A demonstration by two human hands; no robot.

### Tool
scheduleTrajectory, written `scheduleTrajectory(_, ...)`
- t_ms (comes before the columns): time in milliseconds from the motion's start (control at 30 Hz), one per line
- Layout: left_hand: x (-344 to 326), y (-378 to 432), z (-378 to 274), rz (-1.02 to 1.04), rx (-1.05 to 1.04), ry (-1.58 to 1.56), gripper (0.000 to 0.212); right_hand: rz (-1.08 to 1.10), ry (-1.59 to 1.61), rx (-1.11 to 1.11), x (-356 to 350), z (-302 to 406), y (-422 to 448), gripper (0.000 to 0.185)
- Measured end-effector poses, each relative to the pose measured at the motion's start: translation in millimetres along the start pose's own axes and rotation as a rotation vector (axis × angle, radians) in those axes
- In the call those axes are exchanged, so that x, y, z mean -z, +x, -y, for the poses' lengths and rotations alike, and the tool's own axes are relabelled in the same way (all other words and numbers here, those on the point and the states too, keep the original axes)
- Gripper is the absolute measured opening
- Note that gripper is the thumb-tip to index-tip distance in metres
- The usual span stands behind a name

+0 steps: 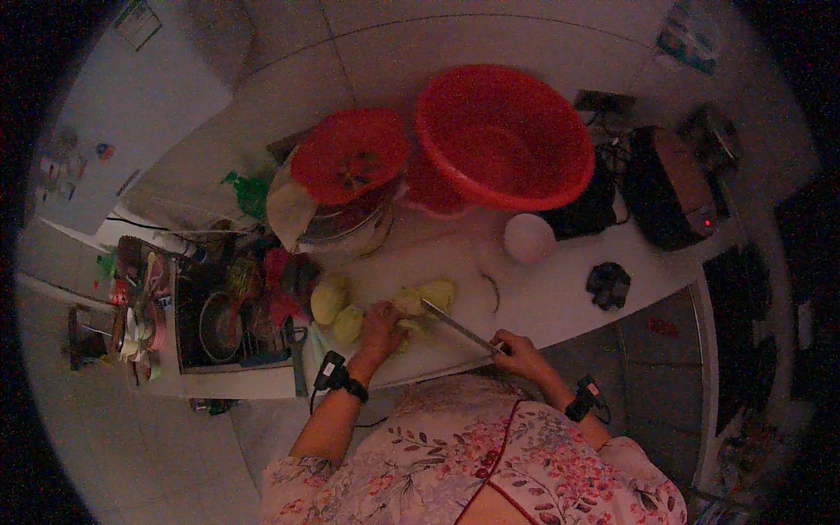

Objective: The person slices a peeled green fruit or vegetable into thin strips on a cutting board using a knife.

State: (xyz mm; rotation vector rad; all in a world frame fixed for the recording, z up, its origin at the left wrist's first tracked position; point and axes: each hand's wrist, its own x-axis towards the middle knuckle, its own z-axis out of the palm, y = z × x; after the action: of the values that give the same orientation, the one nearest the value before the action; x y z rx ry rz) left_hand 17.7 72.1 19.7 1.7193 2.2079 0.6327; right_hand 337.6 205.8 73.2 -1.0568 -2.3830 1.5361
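My right hand [516, 354] grips the handle of a knife [462, 326], its blade slanting up and left toward a pile of cut pale green vegetable [433, 293]. Against the left side of that pile, my left hand [384, 326] holds vegetable under its fingertips; the fingers are partly blurred. Two rounded pale green vegetables, one larger [329, 298] and one smaller [349, 323], lie just left of this hand. A thin, dark curved strip [491, 292] rests on the white countertop [558, 289] beyond the knife.
A red plastic basin [505, 144] leans at the back beside a smaller red bowl [351, 157] with greenery inside. Nearby sit a white round object [529, 237] and a dark crumpled object [608, 286]. Left is a sink [190, 321] with a pan [222, 326]; right, a dark appliance [676, 187].
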Motion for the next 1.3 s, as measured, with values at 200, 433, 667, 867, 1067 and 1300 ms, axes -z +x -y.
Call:
scheduleTrajectory(200,15.0,7.3,-6.1,-0.116,-0.217,-0.043,0.036,0.013,-0.023,0.028,6.5,8.4,-5.0,0.03)
scheduleTrajectory(433,13.5,11.8,-8.4,-0.044,-0.14,-0.088,0.031,-0.077,-0.062,-0.004,10.6,15.2,-3.7,0.034)
scheduleTrajectory(667,11.8,13.7,0.4,0.015,-0.179,-0.059,0.033,0.001,-0.19,-0.058,25.6,43.9,-11.1,0.034)
scheduleTrajectory(867,7.9,20.6,7.9,-0.003,-0.241,-0.078,0.029,-0.025,-0.198,0.092,25.4,26.2,-12.3,0.033)
scheduleTrajectory(1067,6.6,32.4,24.4,0.062,-0.145,-0.434,0.027,0.121,-0.17,-0.023,39.8,33.2,-25.8,0.031)
scheduleTrajectory(1300,6.7,51.4,33.2,0.179,-0.211,-0.423,0.03,0.082,-0.453,0.066,41.3,39.9,-18.8,0.033)
